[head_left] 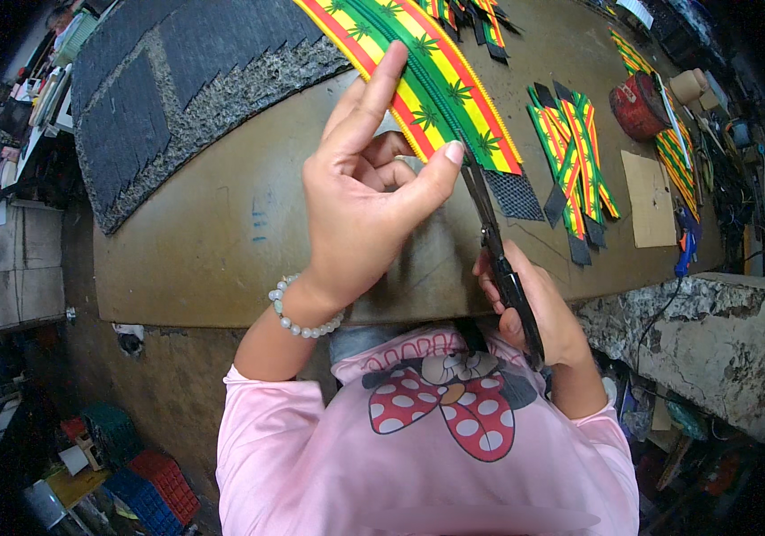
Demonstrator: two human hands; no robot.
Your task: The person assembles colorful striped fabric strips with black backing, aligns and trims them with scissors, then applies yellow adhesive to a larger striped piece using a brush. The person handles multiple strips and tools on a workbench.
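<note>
Pinches strip (432,76) near one end with left hand (356,192), above table (222,241); grips scissors (491,237) in right hand (555,311), pointed at that end. Apparently trimming; next, likely: steady strip, snip cleanly.

Brown table (195,246) beneath patterned strips (590,170), cardboard (646,201)

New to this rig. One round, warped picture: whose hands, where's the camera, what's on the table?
No machine here: these are a person's two bare hands. The one picture comes from a fisheye camera on their head, looking down; straight edges bend near its rim. The left hand touches a striped, leaf-patterned strip. The right hand holds a dark scissors-like tool, its tip by the strip's near end. On the brown table lie more striped strips, flat cardboard and, at left, a speckled board with dark pieces.
</note>
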